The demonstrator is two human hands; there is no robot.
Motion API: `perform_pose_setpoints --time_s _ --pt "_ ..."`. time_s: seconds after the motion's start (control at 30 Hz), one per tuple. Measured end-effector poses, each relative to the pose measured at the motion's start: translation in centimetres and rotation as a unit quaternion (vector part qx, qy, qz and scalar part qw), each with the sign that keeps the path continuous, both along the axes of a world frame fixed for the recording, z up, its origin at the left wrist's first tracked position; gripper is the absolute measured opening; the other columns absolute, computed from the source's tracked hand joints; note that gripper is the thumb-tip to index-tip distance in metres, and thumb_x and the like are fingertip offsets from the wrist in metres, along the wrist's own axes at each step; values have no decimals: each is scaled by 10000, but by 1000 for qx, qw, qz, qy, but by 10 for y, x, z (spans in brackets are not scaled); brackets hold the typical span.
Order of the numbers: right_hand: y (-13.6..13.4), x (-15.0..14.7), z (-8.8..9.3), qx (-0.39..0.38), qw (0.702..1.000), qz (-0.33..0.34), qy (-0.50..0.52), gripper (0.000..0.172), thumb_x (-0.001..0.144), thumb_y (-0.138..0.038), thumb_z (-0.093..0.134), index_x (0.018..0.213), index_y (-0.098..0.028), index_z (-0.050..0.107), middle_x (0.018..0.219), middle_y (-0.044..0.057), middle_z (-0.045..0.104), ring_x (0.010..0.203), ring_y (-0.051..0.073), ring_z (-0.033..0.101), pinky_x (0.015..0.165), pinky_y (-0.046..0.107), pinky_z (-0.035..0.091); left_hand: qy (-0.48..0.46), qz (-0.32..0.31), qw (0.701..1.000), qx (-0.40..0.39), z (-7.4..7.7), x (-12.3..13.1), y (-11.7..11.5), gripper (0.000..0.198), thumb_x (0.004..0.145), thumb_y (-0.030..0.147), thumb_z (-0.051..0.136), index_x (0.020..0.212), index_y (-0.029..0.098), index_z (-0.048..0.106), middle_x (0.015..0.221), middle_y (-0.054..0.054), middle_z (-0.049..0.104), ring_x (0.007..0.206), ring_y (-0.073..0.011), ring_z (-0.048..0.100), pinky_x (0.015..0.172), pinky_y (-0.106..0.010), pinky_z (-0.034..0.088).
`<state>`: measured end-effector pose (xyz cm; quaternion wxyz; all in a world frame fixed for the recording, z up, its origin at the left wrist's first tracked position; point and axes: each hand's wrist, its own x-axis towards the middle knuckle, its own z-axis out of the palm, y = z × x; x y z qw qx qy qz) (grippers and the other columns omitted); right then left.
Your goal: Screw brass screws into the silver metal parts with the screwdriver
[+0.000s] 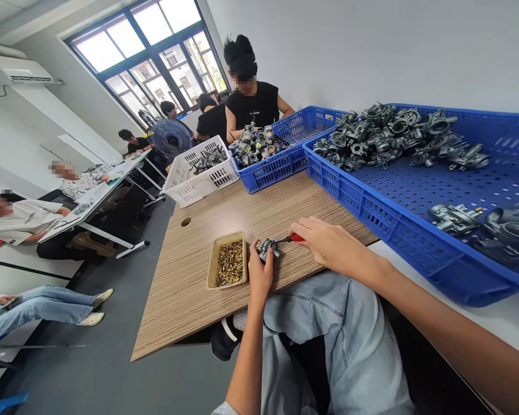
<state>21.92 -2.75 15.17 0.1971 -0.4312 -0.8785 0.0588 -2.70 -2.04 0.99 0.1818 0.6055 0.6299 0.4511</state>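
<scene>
My left hand (260, 270) is closed round a small grey metal carburetor (268, 249) just above the wooden table (190, 282). My right hand (322, 241) grips the red handle of a screwdriver (297, 237). Its dark shaft points left, and the tip meets the carburetor's right side; the exact contact is too small to make out. Close to the left of my left hand stands a cream plastic tub (209, 276) holding many small brass jets (230, 262).
A large blue crate (350, 199) with many carburetors stands to the right. Behind the table edge are a smaller blue crate (268, 178) and a white crate (185, 193), both holding metal parts. A person (253, 106) sits opposite; others sit at tables to the left.
</scene>
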Motion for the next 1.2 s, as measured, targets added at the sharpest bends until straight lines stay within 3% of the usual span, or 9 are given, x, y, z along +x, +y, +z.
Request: perform_pose_setpoints --time_s 0.07,0.13,0.33,0.5,0.67,0.77,0.97,1.2 --pt "-1 -2 1 -21 1000 -23 -5 61 1093 -236 536 1119 -231 592 1073 54 753 969 238 699 632 314 343 -2 0 1000 0 0 0 0 524 1055 500 590 1465 184 515 1323 -153 719 1186 -265 708 1066 -396 526" --pt "-2 -2 2 -45 998 -41 -4 99 1098 -318 555 1110 -228 595 1017 47 769 880 236 717 624 320 331 -3 -2 1000 -2 0 0 0 524 1052 492 590 1466 181 511 1318 -155 717 1183 -269 706 1066 -405 526" --pt "1 12 12 -40 996 -44 71 75 1080 -303 583 1104 -252 632 1081 26 791 990 224 745 727 295 402 14 -17 1000 18 -3 -1 0 597 1024 484 631 1517 184 479 1425 -178 654 1300 -302 643 1142 -469 483" --pt "3 24 19 -33 992 -75 93 99 1070 -327 586 1099 -257 650 1017 25 791 894 221 738 732 298 425 25 -35 999 15 -8 -1 1 686 967 530 693 1519 169 503 1345 -163 671 1259 -301 643 1127 -469 493" --pt "4 23 19 -36 992 -72 94 84 1064 -323 601 1086 -259 651 996 12 788 869 211 731 721 291 414 53 -6 998 22 -12 -2 4 452 1074 545 478 1232 174 680 1210 -151 680 1192 -303 628 1100 -497 491" --pt "4 23 19 -40 992 -67 99 71 1062 -314 611 1081 -257 649 1012 8 790 878 205 732 723 287 411 74 0 997 21 -13 -2 5 417 1075 552 469 1025 201 688 1101 -123 668 1106 -292 626 1062 -487 501" --pt "3 23 20 -46 991 -44 117 63 1058 -303 613 1088 -260 648 1034 6 793 903 204 732 740 282 415 36 -23 999 27 -10 -3 2 376 1009 576 614 1094 210 610 1076 -87 666 1036 -255 658 955 -407 533" --pt "-3 23 27 -67 991 -22 109 79 1050 -291 620 1083 -251 679 1044 6 796 902 197 722 735 282 410 -6 -15 1000 20 -6 1 -1 585 843 474 870 1232 225 512 1181 -85 681 1072 -253 698 968 -393 547"
